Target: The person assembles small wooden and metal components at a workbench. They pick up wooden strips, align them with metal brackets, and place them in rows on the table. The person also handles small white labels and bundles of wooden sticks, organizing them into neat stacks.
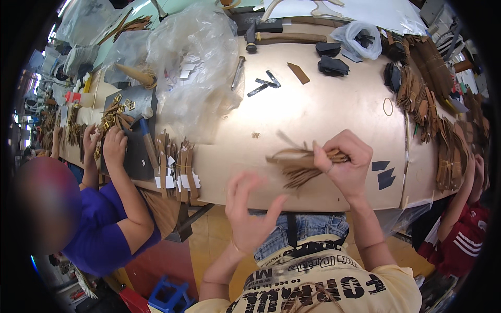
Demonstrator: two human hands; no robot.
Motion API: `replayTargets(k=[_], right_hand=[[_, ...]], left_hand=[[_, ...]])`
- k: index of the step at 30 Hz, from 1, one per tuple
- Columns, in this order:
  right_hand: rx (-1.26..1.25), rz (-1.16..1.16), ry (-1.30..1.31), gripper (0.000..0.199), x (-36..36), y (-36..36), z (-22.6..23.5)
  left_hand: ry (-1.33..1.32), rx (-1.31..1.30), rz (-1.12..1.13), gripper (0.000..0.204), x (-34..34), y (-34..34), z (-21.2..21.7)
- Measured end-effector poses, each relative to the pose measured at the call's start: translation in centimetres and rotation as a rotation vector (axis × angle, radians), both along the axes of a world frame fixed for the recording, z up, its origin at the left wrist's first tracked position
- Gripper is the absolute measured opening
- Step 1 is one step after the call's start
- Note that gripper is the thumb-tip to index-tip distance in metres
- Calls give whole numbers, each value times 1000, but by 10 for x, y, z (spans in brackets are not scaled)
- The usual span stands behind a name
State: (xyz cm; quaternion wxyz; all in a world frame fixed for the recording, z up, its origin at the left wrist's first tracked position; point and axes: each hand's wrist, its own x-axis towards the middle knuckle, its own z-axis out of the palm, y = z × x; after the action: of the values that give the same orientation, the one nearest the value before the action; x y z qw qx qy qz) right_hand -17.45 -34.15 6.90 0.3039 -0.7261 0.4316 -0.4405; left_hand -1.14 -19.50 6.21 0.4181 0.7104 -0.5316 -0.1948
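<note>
My right hand [348, 160] is closed round a bunch of brown leather strips [300, 166], held just above the table in front of me. Their free ends fan out to the left and are partly smeared by motion. Left of the bunch, my left hand [248, 208] is raised with thumb and fingers apart, holding nothing; its fingertips are blurred. Two or three small dark leather pieces [385, 178] lie on the table to the right of my right hand. A small light-brown scrap [255, 135] lies beyond the strips.
At the back are a hammer [284, 38], metal tools [264, 83], black pieces [333, 66] and plastic bags [190, 68]. Bundled brown strips stand at left [180, 167] and right [449, 156]. A co-worker in purple [112, 224] works at left, another in red [459, 235] at right.
</note>
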Motion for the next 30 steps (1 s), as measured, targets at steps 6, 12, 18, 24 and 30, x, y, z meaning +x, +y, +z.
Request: replayTargets(k=[6,12,18,24,30], right_hand=[[-429,111,222,15,4,9,-2],[-476,308,213,27,-5,61,-28],[148,329,-60,54,-40,70,-17],[787,332,-318,49,-38,22,-17],[860,448,-173,17,-32,3,-34]], left_hand=[[2016,373,-371,79,-50,-15,-19],[1744,197,-67,52,-51,-39,-23],[1724,296,-129,44,-22,-30,-40],[1763,730,-553,47,3,-28,-49],[1704,812,-519,46,15,-41,-50]])
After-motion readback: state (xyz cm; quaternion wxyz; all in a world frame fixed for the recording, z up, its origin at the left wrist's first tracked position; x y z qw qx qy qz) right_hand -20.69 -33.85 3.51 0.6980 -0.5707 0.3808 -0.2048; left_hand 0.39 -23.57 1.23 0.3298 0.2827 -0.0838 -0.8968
